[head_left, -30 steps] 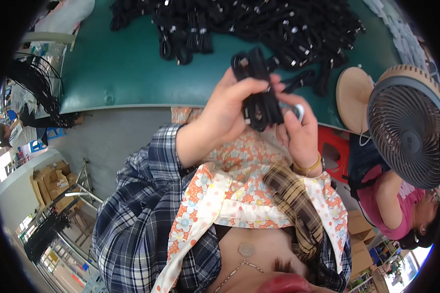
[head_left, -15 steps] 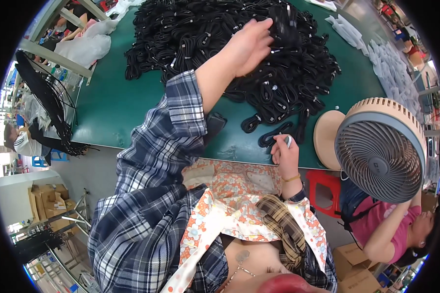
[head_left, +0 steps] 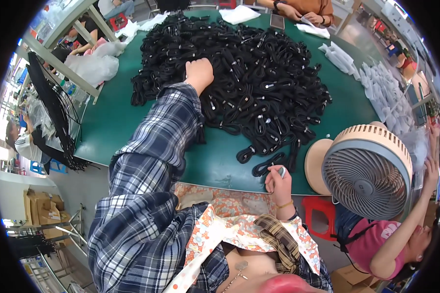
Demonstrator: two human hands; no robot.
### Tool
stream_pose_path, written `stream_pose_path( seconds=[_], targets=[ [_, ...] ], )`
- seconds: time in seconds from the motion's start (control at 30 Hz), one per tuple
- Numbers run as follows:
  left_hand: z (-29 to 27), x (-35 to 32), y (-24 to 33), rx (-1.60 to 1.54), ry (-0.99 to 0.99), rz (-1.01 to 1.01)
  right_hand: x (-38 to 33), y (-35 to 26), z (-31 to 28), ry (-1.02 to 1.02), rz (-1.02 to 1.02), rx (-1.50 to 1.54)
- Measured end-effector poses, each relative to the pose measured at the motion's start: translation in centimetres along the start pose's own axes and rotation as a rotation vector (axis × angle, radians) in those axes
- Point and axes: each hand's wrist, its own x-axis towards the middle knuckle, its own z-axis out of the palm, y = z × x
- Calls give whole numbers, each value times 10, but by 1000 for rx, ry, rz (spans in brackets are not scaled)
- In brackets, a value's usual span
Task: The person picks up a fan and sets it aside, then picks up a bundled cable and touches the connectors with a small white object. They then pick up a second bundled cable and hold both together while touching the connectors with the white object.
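A broad heap of black coiled cables (head_left: 239, 73) with silvery plugs covers much of the green table (head_left: 205, 163). My left hand (head_left: 199, 73) rests at the heap's left-middle part, its fingers curled closed; whatever they grip is hidden under the hand. Near the table's front edge, my right hand (head_left: 279, 185) is closed with a small grey, rounded object (head_left: 281, 171) between its fingers, too small to identify. One coiled black cable (head_left: 269, 165) lies just beyond the right fingertips, at the near end of the heap.
A beige and grey fan (head_left: 369, 176) stands right of my right hand. White plastic sleeves (head_left: 384, 93) lie along the right edge. Across the table a person's hands (head_left: 298, 14) handle white material. Long black cables (head_left: 51, 107) hang at the left. A red stool (head_left: 320, 215) stands below.
My left hand has moved left from the heap's upper right, its fingers now curled. The view has shifted, showing more of the far side. My right hand stays by the near edge.
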Motion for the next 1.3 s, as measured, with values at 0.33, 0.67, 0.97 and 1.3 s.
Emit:
stream_pose_path(
  seconds=[0.33, 0.67, 0.97, 1.3],
  targets=[
    [-88, -33, 8, -617, 240, 68, -4, 0, -2, -4, -45, -1],
    [-98, -218, 82, -2457, -590, -242, -38, -23, 56, -149, -24, -120],
    [-97, -258, 88, -2524, -594, -319, -54, -19, 78, -190, -177, -279],
    [-93, -267, 88, -2331, -527, 31, -60, -16, 83, -252, -418, -557]
  ],
)
